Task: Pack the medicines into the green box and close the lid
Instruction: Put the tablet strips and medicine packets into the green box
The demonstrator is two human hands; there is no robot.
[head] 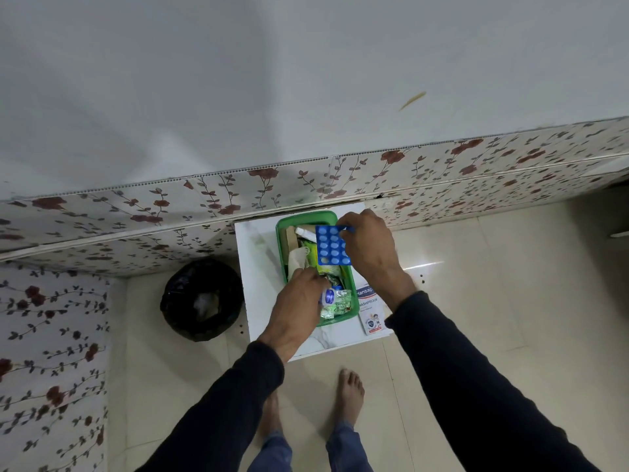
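Right hand [366, 240] pinches glossy blue blister sheet [332, 245]; left hand [296, 301] grips small packet [329, 296] over green plastic box [282, 247].

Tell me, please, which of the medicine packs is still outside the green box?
The white Hansaplast pack, lying on the white table right of the green box; the others are inside or in hand.

Single head-worn view, steeply downward from standing height, facing the white table [258, 267] by the wall.
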